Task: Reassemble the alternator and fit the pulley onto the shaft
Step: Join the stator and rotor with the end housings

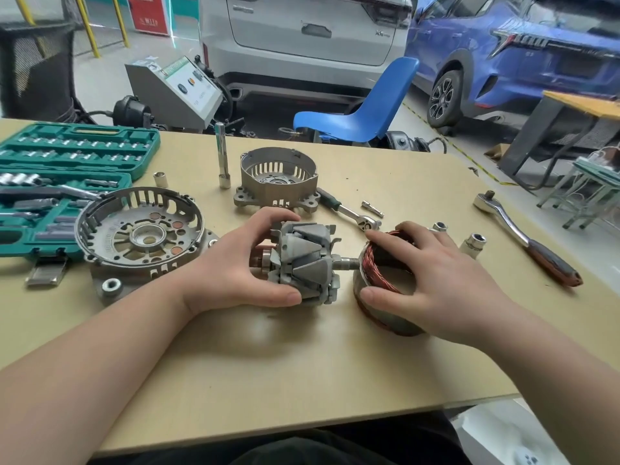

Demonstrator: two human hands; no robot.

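- Left hand [235, 263] grips the rotor [303, 260], thumb below and fingers curled over the top; the rotor lies on its side on the table [302, 357], slip-ring end partly hidden by the palm.
- Right hand [432, 280] grips the stator [379, 280], covering most of its copper winding.
- Rotor shaft tip points at the stator; contact cannot be determined.
- Rear housing [278, 177] and front housing [141, 234] lie behind, apart.
- Socket case [67, 169] is cut off at left.

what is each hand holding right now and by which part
The left hand grips the rotor around its claw-pole body, thumb below and fingers above. The right hand grips the stator by its rim, over the copper windings.
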